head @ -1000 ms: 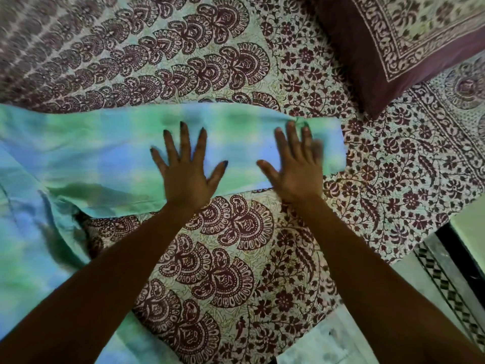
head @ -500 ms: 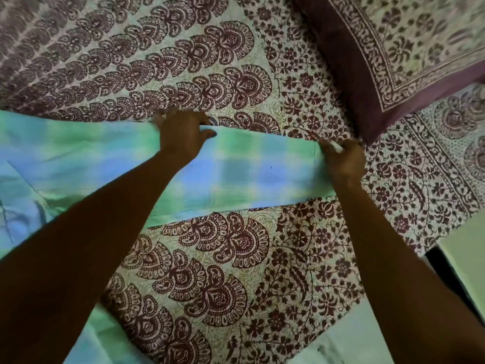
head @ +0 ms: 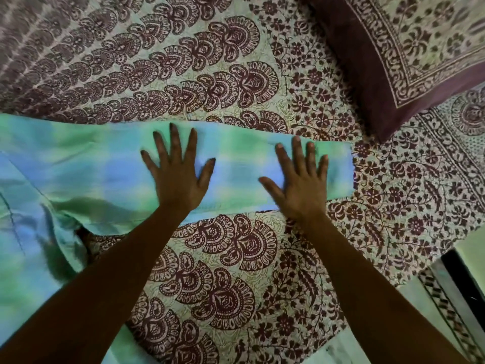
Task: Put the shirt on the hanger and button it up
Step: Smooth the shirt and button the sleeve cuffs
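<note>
A green and blue checked shirt (head: 78,164) lies spread on the bed, its body at the left and one sleeve stretched out to the right. My left hand (head: 178,172) presses flat on the middle of that sleeve, fingers spread and straight. Closer to the cuff end, my right hand (head: 301,179) lies flat on the same sleeve with straight fingers. No hanger shows in the head view.
The patterned maroon and cream bedsheet (head: 223,258) covers the bed. A maroon-bordered pillow (head: 393,56) sits at the top right. The bed's edge and a strip of floor (head: 462,279) show at the lower right.
Half a second ago both hands gripped the sleeve's far edge and cuff. They have let go, drawn back toward me, and now press flat on the sleeve.
</note>
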The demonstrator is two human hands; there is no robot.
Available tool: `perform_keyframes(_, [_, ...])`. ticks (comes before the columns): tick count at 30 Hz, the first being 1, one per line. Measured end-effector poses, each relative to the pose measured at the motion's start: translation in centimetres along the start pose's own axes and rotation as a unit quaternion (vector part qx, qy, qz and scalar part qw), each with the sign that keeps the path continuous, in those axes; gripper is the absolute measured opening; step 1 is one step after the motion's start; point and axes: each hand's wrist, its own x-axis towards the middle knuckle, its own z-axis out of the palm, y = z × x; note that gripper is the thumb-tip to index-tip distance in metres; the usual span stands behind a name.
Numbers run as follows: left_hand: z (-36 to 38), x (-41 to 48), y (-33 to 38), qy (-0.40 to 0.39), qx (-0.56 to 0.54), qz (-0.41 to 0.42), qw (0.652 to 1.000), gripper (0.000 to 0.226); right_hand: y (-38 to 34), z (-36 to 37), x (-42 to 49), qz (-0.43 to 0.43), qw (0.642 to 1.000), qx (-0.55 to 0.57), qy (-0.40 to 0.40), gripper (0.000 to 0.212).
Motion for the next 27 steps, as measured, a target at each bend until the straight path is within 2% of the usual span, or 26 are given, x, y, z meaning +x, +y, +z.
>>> perform_keyframes(3, [-0.5, -0.5, -2.7, -0.001, 0.016, 0.001, 1.000, 0.067, 1.2, -0.7, -0.5, 0.023, 1.000, -0.004, -0.012, 0.080])
perform_keyframes(7, [-2.3, -2.4, -6.7, 0.046, -0.022, -0.118, 0.992, 0.070, -1.6, -1.6, -0.7, 0.054, 0.998, 0.032, -0.003, 0.083])
perform_keyframes(9, [-2.5, -3.6, -7.7, 0.043, -0.017, -0.175, 0.983, 0.072, -4.6, -1.4, -0.8, -0.017, 0.999, 0.044, 0.019, 0.081])
perform_keyframes(11, [-2.1, -4.2, -8.4, 0.016, -0.037, -0.236, 0.971, 0.077, -7.1, -0.3, -1.0, -0.104, 0.994, 0.028, 0.008, 0.079])
perform_keyframes(13, [-2.0, -4.2, -8.9, -0.016, -0.089, -0.262, 0.961, 0.080, -8.3, 0.6, -0.9, -0.121, 0.992, 0.027, -0.006, 0.077])
perform_keyframes(15, [-2.7, -4.0, -9.8, -0.011, -0.159, -0.247, 0.956, 0.073, -9.0, 0.8, -0.9, -0.094, 0.995, 0.041, -0.007, 0.076])
perform_keyframes(17, [-4.0, -5.0, -10.8, 0.048, -0.208, -0.151, 0.965, 0.070, -10.0, 0.6, -1.3, -0.061, 0.995, 0.075, 0.013, 0.076])
perform_keyframes(18, [-4.7, -6.2, -11.6, 0.087, -0.184, -0.104, 0.974, 0.069, -11.2, 0.4, -1.7, -0.067, 0.993, 0.095, 0.026, 0.077])
perform_keyframes(19, [-5.1, -7.4, -12.1, 0.112, -0.141, -0.076, 0.981, 0.067, -12.3, 0.3, -2.3, -0.089, 0.990, 0.107, 0.033, 0.076])
perform_keyframes(20, [-5.4, -9.1, -12.9, 0.121, -0.097, -0.083, 0.985, 0.068, -14.0, 0.1, -2.9, -0.135, 0.985, 0.105, 0.029, 0.074])
perform_keyframes(22, [-4.9, -12.4, -13.8, 0.104, -0.035, -0.156, 0.982, 0.079, -17.2, 0.4, -4.4, -0.263, 0.962, 0.068, 0.010, 0.068])
perform_keyframes(24, [-3.5, -16.0, -14.9, 0.047, -0.014, -0.211, 0.976, 0.087, -20.7, 1.1, -5.4, -0.363, 0.931, 0.034, -0.003, 0.067])
perform_keyframes(26, [-2.3, -19.0, -16.6, -0.015, -0.029, -0.187, 0.982, 0.082, -24.5, 1.7, -6.0, -0.402, 0.915, 0.024, -0.002, 0.062])
perform_keyframes(27, [-1.9, -19.2, -16.3, -0.035, -0.043, -0.159, 0.986, 0.076, -24.8, 1.8, -5.6, -0.394, 0.919, 0.030, 0.012, 0.059])
